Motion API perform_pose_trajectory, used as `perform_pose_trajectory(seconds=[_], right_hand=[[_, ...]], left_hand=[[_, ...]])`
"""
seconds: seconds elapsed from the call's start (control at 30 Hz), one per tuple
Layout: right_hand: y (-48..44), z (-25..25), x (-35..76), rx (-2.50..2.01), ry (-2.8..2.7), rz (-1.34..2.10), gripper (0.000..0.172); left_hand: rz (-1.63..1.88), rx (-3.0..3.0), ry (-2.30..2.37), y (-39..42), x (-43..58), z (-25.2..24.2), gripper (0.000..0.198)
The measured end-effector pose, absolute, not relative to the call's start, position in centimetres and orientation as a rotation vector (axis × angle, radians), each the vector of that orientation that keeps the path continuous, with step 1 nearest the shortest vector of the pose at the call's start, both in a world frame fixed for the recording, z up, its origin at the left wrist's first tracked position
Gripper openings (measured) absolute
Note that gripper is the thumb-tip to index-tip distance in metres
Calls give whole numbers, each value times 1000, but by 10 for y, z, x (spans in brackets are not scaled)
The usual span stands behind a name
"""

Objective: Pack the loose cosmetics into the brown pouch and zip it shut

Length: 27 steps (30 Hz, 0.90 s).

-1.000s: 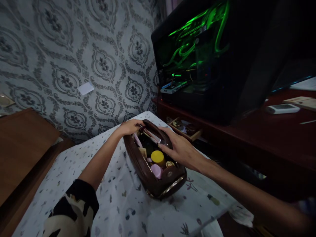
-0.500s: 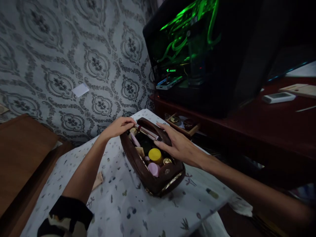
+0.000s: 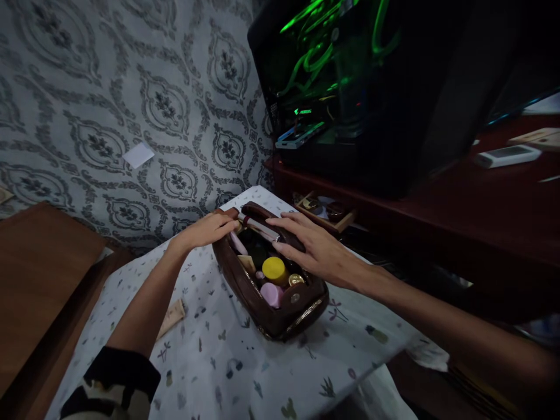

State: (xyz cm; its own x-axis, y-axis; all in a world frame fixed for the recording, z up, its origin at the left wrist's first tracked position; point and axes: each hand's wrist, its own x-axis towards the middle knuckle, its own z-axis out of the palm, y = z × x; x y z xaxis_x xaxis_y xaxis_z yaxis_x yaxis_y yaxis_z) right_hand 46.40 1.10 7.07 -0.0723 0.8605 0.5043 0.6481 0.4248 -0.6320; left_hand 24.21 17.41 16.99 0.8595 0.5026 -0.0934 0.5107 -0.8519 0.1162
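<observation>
**Open brown bag between left hand and right hand**

The bag sits unzipped on a white patterned worktop, its mouth facing up. At its far left end, the left hand rests on the rim with fingers curled loosely and thumb stretched toward the opening; whether that grip has the rim pinched, I cannot tell. On the bag's right side, the right hand lies with its grip spread wide, thumb apart from the fingers, touching the edge but closed around nothing.

A slender tube lies along that side of the mouth, close to the right fingertips. Deeper in are a yellow lid, a pink lid just nearer the camera, and a gold cap beside them. The dark middle of the bag is too dim to read.

A flat beige packet lies beside the left forearm. Beyond the bag, a small drawer stands pulled out beneath a computer lit green inside.
</observation>
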Motion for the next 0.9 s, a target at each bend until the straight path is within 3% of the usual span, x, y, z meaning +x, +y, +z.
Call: perform_pose_trajectory(seconds=[0.23, 0.6, 0.9], right_hand=[[11, 75, 465, -1254, -1831, 325, 54], [8, 76, 463, -1282, -1852, 282, 51], [3, 77, 467, -1302, -1835, 258, 54]], left_hand=[[-101, 2864, 868, 174, 240, 171, 57], [-224, 2816, 781, 180, 243, 177, 45], [-269, 2730, 794, 180, 251, 178, 47]])
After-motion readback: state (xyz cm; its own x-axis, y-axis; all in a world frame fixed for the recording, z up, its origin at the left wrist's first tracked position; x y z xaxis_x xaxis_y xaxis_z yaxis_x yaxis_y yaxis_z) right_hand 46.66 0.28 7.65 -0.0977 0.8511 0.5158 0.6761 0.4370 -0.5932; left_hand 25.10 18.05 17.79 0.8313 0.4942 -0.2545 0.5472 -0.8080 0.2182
